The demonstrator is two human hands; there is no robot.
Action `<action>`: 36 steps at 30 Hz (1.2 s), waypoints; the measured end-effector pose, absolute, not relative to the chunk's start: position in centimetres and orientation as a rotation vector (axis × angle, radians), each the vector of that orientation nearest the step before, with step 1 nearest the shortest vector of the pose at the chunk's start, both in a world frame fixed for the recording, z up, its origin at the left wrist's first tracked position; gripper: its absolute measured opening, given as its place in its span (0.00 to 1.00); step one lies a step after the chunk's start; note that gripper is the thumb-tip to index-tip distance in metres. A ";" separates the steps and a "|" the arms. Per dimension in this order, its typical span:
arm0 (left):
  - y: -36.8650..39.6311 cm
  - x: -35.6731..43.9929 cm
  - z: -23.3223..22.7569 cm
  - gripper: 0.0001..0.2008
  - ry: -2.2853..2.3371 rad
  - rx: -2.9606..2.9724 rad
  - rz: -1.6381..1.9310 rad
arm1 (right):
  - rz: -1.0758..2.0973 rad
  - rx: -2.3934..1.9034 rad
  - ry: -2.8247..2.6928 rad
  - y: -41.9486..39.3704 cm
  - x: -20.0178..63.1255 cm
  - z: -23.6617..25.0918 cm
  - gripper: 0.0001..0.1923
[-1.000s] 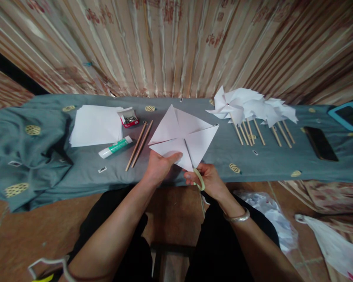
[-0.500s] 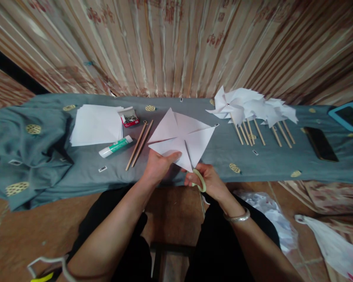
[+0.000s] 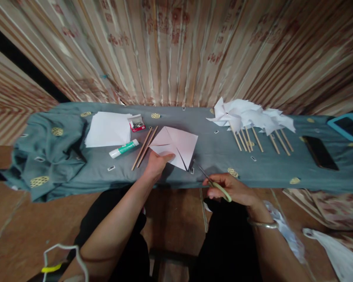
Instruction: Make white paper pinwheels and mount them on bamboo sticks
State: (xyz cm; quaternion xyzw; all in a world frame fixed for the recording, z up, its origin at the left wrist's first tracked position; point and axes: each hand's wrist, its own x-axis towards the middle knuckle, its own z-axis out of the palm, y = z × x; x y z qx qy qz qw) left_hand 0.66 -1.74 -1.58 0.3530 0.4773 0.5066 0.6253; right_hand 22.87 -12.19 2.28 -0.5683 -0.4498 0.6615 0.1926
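While the left hand (image 3: 157,164) pins the paper square (image 3: 176,145), the right hand (image 3: 233,188) grips scissors (image 3: 213,182); no readable labels.

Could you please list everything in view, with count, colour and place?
paper square: one, white, cut, table middle, under left hand
scissors: one, green handles, in right hand
sticks: two, wooden, left of square
glue: one, white-green, beside sticks
paper stack: one, white, table left
pin box: one, red, by stack
pinwheels: several, white, table right
phone: one, black, far right
cloth: one, grey-green, covering table
left hand: on square
right hand: at table edge
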 end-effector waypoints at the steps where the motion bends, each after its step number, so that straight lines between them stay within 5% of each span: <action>1: -1.9 0.9 -1.9 0.15 1.103 0.825 1.137 | 1.722 -1.665 -1.277 -12.1 23.4 2.2 0.28; 7: -2.5 1.6 -3.4 0.14 1.132 1.005 0.997 | 0.431 -2.318 -1.516 -10.7 24.6 1.3 0.28; 11: -2.0 0.5 -4.0 0.16 1.101 1.165 1.011 | 0.100 -2.457 -1.688 -9.9 24.6 1.0 0.30; 17: -2.4 -3.3 -3.9 0.40 1.286 1.562 1.153 | -0.077 -2.428 -1.760 -8.9 24.9 0.6 0.21; 24: -4.6 -6.1 -3.4 0.16 1.271 2.292 1.046 | -0.090 -2.336 -1.702 -8.4 25.4 0.0 0.14; 36: -3.9 -5.5 -3.9 0.17 1.428 2.488 0.680 | 0.166 -1.612 -2.306 -6.1 13.6 -1.5 0.25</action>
